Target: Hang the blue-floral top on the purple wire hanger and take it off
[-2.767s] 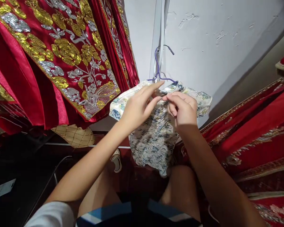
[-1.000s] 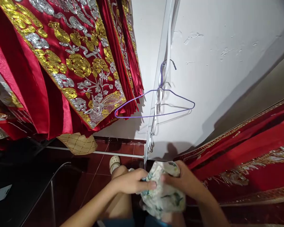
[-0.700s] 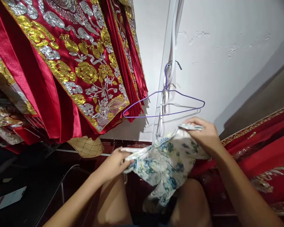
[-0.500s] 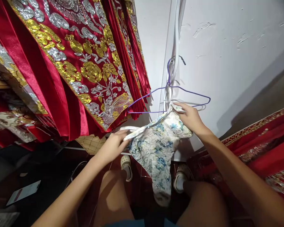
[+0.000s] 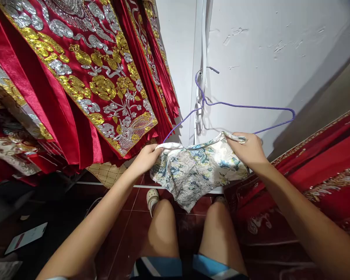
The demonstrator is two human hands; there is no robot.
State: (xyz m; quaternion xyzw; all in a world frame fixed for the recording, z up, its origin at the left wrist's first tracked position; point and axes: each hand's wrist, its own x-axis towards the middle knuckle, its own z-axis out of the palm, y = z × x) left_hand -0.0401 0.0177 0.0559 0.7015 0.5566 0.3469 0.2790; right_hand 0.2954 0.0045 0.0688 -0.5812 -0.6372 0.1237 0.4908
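One floral garment [image 5: 196, 175], pale with blue and green print, is held spread in front of the white wall [image 5: 265, 46], above the person's knees. Its long axis runs left to right, roughly level. The upper edge is pulled taut between the two hands, and the rest of the cloth hangs down in folds and points toward the red tiled floor [image 5: 134, 202].

The left corner of that edge is pinched by the left hand [image 5: 147, 157]; its fingers [image 5: 156, 149] are closed on the cloth. The right corner is gripped by the right hand [image 5: 247, 149], and its fingers [image 5: 236, 140] are curled over the top of the fabric. The garment thus lies between the two sets of fingers and below them.

One purple wire hanger [image 5: 239, 105] is seen just above the garment, hooked on a white vertical pipe [image 5: 198, 46]. It is tilted, with its long arm stretched out to the right over the right hand; whether it touches the cloth cannot be told.

Several red embroidered robes [image 5: 84, 85] with gold and silver flowers are hung at the left, and more red cloth [image 5: 323, 163] is draped at the right. One pale shoe [image 5: 152, 196] is seen on the floor beneath the garment, and one white card [image 5: 25, 238] lies at the far left.
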